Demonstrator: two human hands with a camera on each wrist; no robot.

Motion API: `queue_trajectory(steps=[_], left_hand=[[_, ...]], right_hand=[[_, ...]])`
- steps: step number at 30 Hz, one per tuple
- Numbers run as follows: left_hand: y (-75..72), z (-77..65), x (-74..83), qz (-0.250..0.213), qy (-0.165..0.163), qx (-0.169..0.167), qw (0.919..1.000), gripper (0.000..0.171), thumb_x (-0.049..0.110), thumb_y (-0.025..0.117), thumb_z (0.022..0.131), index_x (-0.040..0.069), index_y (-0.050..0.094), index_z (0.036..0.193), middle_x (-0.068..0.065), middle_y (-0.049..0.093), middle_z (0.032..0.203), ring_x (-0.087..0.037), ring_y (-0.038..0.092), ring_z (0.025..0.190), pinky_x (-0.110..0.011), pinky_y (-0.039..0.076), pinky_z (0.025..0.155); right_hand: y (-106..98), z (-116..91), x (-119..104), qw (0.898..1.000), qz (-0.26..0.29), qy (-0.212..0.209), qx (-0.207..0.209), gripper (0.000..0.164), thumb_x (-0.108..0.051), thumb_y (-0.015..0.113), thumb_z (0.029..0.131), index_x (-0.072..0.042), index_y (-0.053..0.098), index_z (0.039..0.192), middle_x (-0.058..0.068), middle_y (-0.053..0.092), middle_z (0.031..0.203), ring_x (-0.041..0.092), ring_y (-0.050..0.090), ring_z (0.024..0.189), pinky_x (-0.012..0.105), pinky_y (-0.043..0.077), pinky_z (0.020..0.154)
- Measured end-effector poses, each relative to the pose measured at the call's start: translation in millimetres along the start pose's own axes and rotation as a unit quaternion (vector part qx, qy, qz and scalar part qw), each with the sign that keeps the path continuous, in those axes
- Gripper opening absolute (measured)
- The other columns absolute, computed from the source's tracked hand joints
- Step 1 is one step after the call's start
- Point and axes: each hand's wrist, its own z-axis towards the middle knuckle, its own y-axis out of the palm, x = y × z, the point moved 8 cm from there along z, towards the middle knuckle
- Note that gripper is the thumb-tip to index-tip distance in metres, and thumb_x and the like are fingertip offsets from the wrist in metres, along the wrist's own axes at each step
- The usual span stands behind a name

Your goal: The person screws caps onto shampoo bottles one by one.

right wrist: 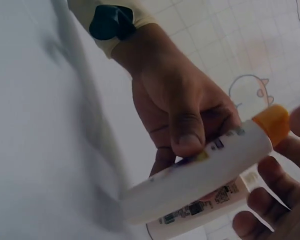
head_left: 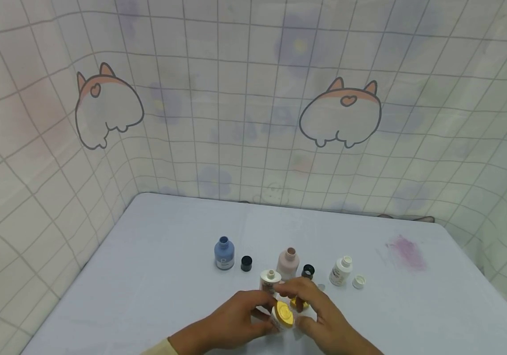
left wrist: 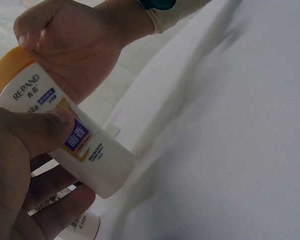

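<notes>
A white bottle with a yellow cap (head_left: 284, 314) is gripped by my left hand (head_left: 240, 319). In the left wrist view the thumb lies across the printed label of the white bottle (left wrist: 105, 165), fingers behind it. My right hand (head_left: 320, 310) is beside the yellow cap (right wrist: 275, 125), fingers spread and bent around it without closing on it. Behind the hands stands an uncapped white bottle (head_left: 270, 277), whose printed side also shows in the right wrist view. Another yellow cap (head_left: 297, 302) lies under the right hand, partly hidden by its fingers.
An uncapped blue bottle (head_left: 224, 254) stands left with a black cap (head_left: 246, 263) beside it. Farther right are a pink bottle (head_left: 288, 263), another black cap (head_left: 308, 271), a small white bottle (head_left: 341, 271) and its white cap (head_left: 359, 281). A pink stain (head_left: 406, 253) marks the tablecloth.
</notes>
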Motion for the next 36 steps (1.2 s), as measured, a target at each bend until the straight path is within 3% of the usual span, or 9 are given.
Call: queue_trajectory(steps=[4, 7, 18, 23, 31, 36], left_hand=[[4.1, -2.7, 1.3, -0.008, 0.001, -0.033, 0.9994, 0.041, 0.021, 0.064, 0.09, 0.024, 0.052, 0.129, 0.014, 0.056, 0.118, -0.004, 0.055, 0.106, -0.02, 0.049, 0.084], [5.2, -3.5, 2.0, -0.009, 0.004, -0.044, 0.999, 0.042, 0.022, 0.063, 0.091, 0.024, 0.051, 0.131, 0.015, 0.056, 0.117, -0.004, 0.056, 0.105, -0.021, 0.049, 0.084], [3.6, -2.1, 1.2, -0.002, 0.03, -0.023, 0.9993, 0.036, 0.026, 0.061, 0.093, 0.023, 0.053, 0.128, 0.014, 0.056, 0.118, -0.005, 0.055, 0.106, -0.022, 0.05, 0.084], [1.2, -2.3, 0.7, 0.022, 0.042, 0.0, 0.9989, 0.033, 0.029, 0.062, 0.091, 0.027, 0.054, 0.123, 0.015, 0.056, 0.117, -0.004, 0.055, 0.105, -0.022, 0.05, 0.085], [-2.1, -1.6, 2.8, 0.048, 0.067, 0.042, 0.9957, 0.023, 0.027, 0.069, 0.087, 0.025, 0.057, 0.107, 0.014, 0.058, 0.106, -0.003, 0.057, 0.098, -0.019, 0.052, 0.077], [-3.9, -1.5, 3.7, 0.048, 0.072, 0.061, 0.9944, 0.02, 0.024, 0.071, 0.085, 0.024, 0.057, 0.1, 0.013, 0.059, 0.102, -0.003, 0.058, 0.095, -0.019, 0.053, 0.075]], right_hand=[[9, 0, 1, 0.997, 0.045, 0.01, -0.063, 0.047, -0.002, 0.052, 0.089, -0.021, 0.05, 0.132, -0.001, 0.051, 0.122, 0.02, 0.046, 0.106, 0.039, 0.046, 0.083], [11, 0, 1, 0.996, 0.051, 0.013, -0.075, 0.038, -0.009, 0.051, 0.093, -0.021, 0.052, 0.129, -0.001, 0.052, 0.118, 0.019, 0.046, 0.106, 0.038, 0.047, 0.081], [8, 0, 3, 0.999, 0.007, 0.003, -0.035, 0.038, -0.009, 0.062, 0.088, -0.02, 0.053, 0.124, -0.002, 0.053, 0.117, 0.017, 0.048, 0.096, 0.033, 0.047, 0.069], [6, 0, 10, 1.0, 0.0, -0.006, -0.014, 0.039, -0.012, 0.066, 0.087, -0.021, 0.054, 0.123, -0.004, 0.054, 0.116, 0.014, 0.049, 0.093, 0.032, 0.047, 0.066], [3, 1, 8, 1.0, 0.002, -0.023, 0.01, 0.037, -0.017, 0.071, 0.085, -0.018, 0.055, 0.118, -0.004, 0.056, 0.11, 0.016, 0.049, 0.087, 0.032, 0.046, 0.065], [1, -1, 10, 0.999, -0.004, 0.004, 0.033, 0.034, -0.02, 0.073, 0.083, -0.018, 0.057, 0.113, -0.005, 0.054, 0.11, 0.021, 0.051, 0.086, 0.031, 0.046, 0.065]])
